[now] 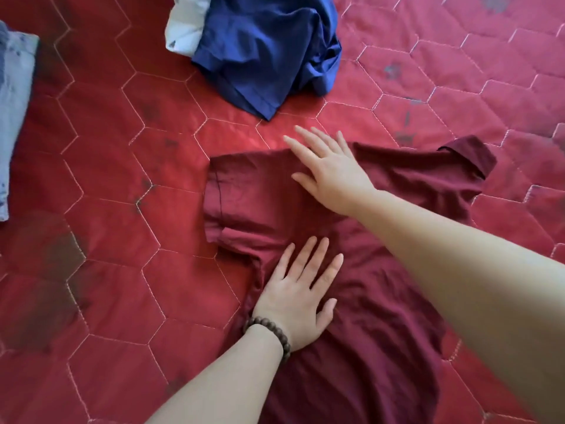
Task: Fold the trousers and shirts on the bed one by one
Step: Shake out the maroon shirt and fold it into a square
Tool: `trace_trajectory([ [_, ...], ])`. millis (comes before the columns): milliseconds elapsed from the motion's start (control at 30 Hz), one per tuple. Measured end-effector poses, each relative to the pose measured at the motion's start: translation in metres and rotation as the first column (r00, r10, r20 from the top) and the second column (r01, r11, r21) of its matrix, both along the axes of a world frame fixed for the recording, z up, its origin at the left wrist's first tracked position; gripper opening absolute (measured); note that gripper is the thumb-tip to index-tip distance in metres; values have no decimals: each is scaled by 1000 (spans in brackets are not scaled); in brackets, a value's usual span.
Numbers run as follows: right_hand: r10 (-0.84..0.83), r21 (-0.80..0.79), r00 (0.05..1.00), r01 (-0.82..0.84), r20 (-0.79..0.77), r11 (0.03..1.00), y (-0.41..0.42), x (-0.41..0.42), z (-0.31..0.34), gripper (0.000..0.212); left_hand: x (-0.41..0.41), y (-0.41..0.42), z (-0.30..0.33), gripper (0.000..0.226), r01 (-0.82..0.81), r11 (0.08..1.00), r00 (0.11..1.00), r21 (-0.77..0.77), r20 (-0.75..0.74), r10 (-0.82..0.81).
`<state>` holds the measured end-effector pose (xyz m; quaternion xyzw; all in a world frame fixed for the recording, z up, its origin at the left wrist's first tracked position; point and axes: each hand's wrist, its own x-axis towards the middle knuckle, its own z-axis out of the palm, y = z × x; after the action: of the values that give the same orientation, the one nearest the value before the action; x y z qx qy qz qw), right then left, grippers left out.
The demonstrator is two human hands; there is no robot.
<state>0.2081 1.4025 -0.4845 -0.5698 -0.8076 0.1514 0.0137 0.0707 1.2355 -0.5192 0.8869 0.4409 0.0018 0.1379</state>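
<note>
Far L edge: pale grey garment [13,117], looks folded, prob. set aside as done. Top centre: blue garment [269,53] crumpled, w/ white cloth [183,26] behind, likely waiting. Maroon shirt [382,270] centre-R on red quilt [122,179]. Left hand [301,293] flat, fingers spread, pinning body. Right hand [328,166] flat, fingers straight, arm reaching across, prob. smoothing sleeve fold.

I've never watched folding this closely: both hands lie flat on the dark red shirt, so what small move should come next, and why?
Probably the right hand should sweep outward to flatten the dark red shirt, while the left hand pins it. Both hands lie open on the cloth, a sleeve is already folded in, and wrinkles remain across the body.
</note>
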Motion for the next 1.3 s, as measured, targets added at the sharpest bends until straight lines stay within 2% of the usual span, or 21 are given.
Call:
trace_trajectory([
  [67, 155, -112, 988, -157, -24, 981, 14, -30, 3, 66, -1, 0, -1, 71, -9, 1000, 1000, 4, 12, 9],
  [167, 160, -155, 987, -154, 23, 976, 29, -68, 6, 70, -1, 0, -1, 69, 2, 1000, 999, 24, 33, -3],
  [233, 125, -199, 991, -115, 42, 973, 37, -79, 9, 61, -1, -1, -2, 68, 5, 999, 999, 37, 33, -7],
  [300, 96, -238, 995, -96, -10, 967, 40, -78, 18, 42, -1, -1, -2, 69, 6, 999, 1000, 33, 17, -7],
  [400, 136, -180, 982, -159, -133, 971, 32, -55, 50, 26, -1, 0, -1, 71, 8, 1000, 1000, 12, -22, -8],
  [467, 165, -116, 962, -194, -219, 974, 20, -30, 76, 26, -2, 1, 2, 74, 16, 1000, 999, -4, -40, -16],
  [567, 264, -49, 935, -283, -238, 958, -14, 18, 100, 25, -2, 1, 6, 77, 20, 1000, 998, -12, -52, -20],
  [633, 257, -98, 956, -272, -143, 957, -44, 52, 96, 28, -3, 0, 6, 79, 12, 998, 998, -56, -62, -15],
  [733, 205, -334, 960, -134, 189, 933, -89, 87, 73, 54, -1, -1, 8, 76, -27, 975, 996, -219, -91, 7],
  [800, 128, -419, 961, -15, 244, 908, -108, 95, 60, 67, 1, -6, 12, 63, -69, 967, 992, -245, -121, 40],
  [867, 17, -357, 978, 60, 207, 932, -120, 93, 50, 67, -2, -8, 21, 52, -52, 985, 986, -167, -166, 24],
  [933, -85, -229, 984, 119, 154, 966, -129, 83, 45, 53, -9, -13, 32, 47, 62, 996, 982, -64, -177, -73],
  [1000, -179, -129, 982, 185, 58, 974, -138, 70, 43, 41, -20, -23, 40, 39, 205, 975, 973, 83, -128, -193],
  [1067, -199, -112, 980, 197, -9, 974, -145, 62, 41, 44, -30, -32, 43, 36, 245, 933, 967, 264, 7, -256],
  [1133, -134, -147, 991, 131, -9, 980, -152, 59, 37, 63, -37, -37, 47, 37, 119, 937, 971, 328, 161, -179],
  [1200, -76, -172, 997, 78, 15, 982, -157, 58, 32, 77, -40, -32, 50, 60, -105, 957, 973, 271, 226, 43],
  [1300, -35, -149, 998, 43, 57, 988, -161, 58, 24, 68, -41, -13, 57, 97, -340, 937, 936, 83, 124, 329],
])
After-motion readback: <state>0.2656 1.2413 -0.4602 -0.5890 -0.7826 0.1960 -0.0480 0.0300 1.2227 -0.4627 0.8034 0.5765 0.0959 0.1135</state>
